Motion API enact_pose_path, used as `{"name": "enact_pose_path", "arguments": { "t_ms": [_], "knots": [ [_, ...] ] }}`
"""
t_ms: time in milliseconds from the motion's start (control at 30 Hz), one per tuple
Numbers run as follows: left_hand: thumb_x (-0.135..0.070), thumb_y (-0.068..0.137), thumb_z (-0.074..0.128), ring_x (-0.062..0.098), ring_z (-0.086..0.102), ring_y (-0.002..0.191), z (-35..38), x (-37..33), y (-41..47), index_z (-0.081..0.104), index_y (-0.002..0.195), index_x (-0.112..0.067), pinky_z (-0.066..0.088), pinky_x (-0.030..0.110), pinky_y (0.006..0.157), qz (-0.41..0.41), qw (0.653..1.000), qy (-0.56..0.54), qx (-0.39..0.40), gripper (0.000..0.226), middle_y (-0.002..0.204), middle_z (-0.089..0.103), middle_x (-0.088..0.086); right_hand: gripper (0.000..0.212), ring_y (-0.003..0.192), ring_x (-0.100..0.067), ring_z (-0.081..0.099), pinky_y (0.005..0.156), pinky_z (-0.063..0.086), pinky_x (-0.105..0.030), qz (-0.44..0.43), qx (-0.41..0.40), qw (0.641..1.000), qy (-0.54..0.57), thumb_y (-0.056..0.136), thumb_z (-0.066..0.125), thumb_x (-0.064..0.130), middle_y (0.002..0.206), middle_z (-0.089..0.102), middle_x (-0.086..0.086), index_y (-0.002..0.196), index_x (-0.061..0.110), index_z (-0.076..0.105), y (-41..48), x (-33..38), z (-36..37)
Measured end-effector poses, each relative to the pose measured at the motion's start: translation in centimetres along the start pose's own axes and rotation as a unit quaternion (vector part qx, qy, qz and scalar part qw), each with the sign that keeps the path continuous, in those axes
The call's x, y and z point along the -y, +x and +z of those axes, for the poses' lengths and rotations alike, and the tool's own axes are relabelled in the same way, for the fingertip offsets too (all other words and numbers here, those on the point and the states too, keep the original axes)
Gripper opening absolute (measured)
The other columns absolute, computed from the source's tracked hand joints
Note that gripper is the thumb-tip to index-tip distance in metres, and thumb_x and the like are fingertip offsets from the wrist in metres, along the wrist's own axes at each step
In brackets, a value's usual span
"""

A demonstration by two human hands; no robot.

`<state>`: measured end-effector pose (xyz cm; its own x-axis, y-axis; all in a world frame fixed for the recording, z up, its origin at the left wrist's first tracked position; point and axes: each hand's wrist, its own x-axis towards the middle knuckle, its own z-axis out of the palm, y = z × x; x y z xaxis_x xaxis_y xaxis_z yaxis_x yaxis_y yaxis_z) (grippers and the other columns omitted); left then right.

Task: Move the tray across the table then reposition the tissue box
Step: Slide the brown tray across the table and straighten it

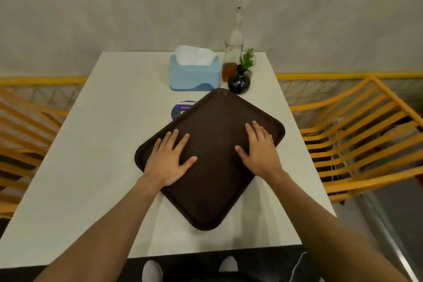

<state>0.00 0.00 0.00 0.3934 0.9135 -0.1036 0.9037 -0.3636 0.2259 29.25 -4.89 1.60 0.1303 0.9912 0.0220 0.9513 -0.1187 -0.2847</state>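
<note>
A dark brown tray (212, 199) lies turned at an angle in the middle of the white table (91, 144). My left hand (168, 159) rests flat on the tray's left part, fingers spread. My right hand (259, 147) rests flat on its right part, fingers spread too. Neither hand grips the rim. A light blue tissue box (194, 75) with white tissue sticking out stands at the far side of the table, just beyond the tray's far corner.
A clear glass bottle (234, 46), a small amber jar (229, 71) and a round black vase (239, 83) with a green sprig stand right of the tissue box. A purple round sticker (180, 110) peeks from under the tray. Yellow slatted chairs (357, 135) flank the table.
</note>
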Motion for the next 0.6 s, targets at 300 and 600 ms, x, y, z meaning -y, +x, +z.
{"name": "enact_pose_path", "arguments": {
  "t_ms": [300, 600],
  "knots": [
    [-0.086, 0.085, 0.002, 0.020, -0.005, 0.157, 1.9, 0.4, -2.8, 0.001, 0.160, -0.039, -0.001, 0.044, 0.125, -0.012, 1.000, 0.018, 0.015, 0.089, 0.171, 0.000, 0.001, 0.073, 0.152, -0.031, 0.014, 0.122, -0.001, -0.045, 0.023, 0.052, 0.996, -0.063, 0.099, 0.023, 0.064, 0.166, 0.021, -0.009, 0.157, 0.019, 0.027, -2.4, 0.0, 2.3],
    [-0.080, 0.088, 0.014, 0.025, 0.006, 0.156, 1.8, 0.2, -8.3, 0.011, 0.161, -0.037, 0.011, 0.048, 0.124, -0.119, 0.993, 0.005, 0.006, 0.085, 0.170, 0.009, 0.004, 0.076, 0.153, -0.023, 0.012, 0.121, -0.007, -0.049, -0.056, 0.098, 0.990, -0.085, 0.098, 0.011, 0.071, 0.167, 0.019, 0.001, 0.158, 0.026, 0.024, -0.3, 2.3, 2.7]
  ]
}}
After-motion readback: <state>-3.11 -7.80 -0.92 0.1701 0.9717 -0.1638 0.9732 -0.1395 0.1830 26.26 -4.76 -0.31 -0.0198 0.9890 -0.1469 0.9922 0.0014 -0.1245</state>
